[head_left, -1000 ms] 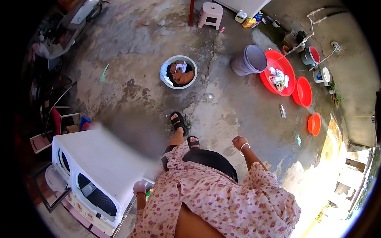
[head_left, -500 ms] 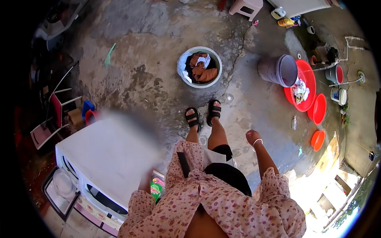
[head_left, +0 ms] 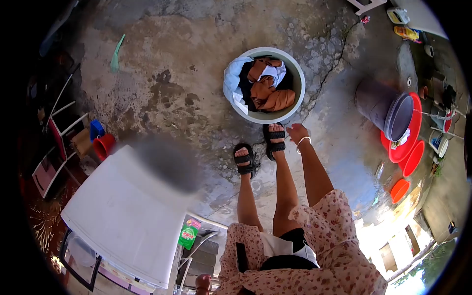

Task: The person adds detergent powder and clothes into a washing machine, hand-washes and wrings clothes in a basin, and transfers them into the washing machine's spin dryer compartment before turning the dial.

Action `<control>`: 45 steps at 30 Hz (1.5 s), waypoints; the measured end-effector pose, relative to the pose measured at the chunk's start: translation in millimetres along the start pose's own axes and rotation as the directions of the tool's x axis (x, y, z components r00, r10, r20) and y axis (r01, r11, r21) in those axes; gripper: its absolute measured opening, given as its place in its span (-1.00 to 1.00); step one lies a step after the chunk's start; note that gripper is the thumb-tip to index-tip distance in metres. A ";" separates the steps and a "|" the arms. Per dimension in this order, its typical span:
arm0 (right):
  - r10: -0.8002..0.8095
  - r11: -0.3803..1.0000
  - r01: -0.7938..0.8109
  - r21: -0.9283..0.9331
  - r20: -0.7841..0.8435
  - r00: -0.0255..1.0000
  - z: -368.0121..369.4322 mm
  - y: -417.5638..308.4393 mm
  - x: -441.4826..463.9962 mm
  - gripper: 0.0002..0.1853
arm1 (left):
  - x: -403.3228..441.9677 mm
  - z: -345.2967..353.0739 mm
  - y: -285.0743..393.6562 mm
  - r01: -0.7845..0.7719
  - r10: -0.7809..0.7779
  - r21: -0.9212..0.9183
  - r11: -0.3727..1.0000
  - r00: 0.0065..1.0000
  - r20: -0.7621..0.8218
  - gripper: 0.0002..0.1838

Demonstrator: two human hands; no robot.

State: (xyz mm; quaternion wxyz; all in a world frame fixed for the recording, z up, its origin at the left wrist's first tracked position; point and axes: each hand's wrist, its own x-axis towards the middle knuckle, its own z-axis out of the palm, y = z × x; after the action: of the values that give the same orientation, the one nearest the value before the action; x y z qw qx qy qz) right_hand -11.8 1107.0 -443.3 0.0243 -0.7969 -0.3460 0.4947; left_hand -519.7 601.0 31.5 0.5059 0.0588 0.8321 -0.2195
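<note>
We see stained concrete floor [head_left: 196, 59] across most of the view, with a white machine [head_left: 128, 211] standing on our left. Our flowered clothing [head_left: 339, 231] fills the lower middle. The pale basin [head_left: 300, 83] sits on the floor just ahead of our feet, holding brown, white and dark clothes [head_left: 275, 100], with light blue cloth over its left rim. Well to its right, a grey bucket [head_left: 376, 101] partly covers a red tub [head_left: 417, 118]; we cannot tell whether they touch. We wear black sandals [head_left: 278, 146]. Our right hand [head_left: 298, 132] hangs near the basin's lower edge, holding nothing we can see; we cannot tell how far its fingers spread. Our left hand [head_left: 203, 281] is cut off below, its grip unclear, beneath a green packet [head_left: 188, 235]. A white bracelet [head_left: 300, 142] circles our right wrist.
</note>
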 end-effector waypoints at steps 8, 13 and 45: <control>0.149 0.833 -0.154 0.531 0.053 0.987 33.9 12.4 73.1 -0.28 | -11.5 21.1 78.8 0.107 -0.107 0.054 0.993 0.994 0.015 -0.82; 0.352 0.611 -0.230 0.757 0.000 0.936 44.3 -10.8 78.7 -0.47 | -14.6 2.9 83.6 0.125 -0.125 0.087 0.988 0.992 -0.007 -0.82; -0.261 0.877 0.296 0.380 -0.141 0.955 -194.3 -151.9 -566.3 -0.82 | -90.2 -105.8 329.7 -0.722 0.907 -0.686 0.091 0.345 -0.243 -0.48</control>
State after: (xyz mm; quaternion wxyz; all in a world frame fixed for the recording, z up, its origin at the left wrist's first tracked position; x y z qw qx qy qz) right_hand -89.0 955.4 150.5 0.2709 -0.7377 -0.3482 0.5111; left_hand -457.2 952.8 50.4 0.6152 0.2905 0.5939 0.4294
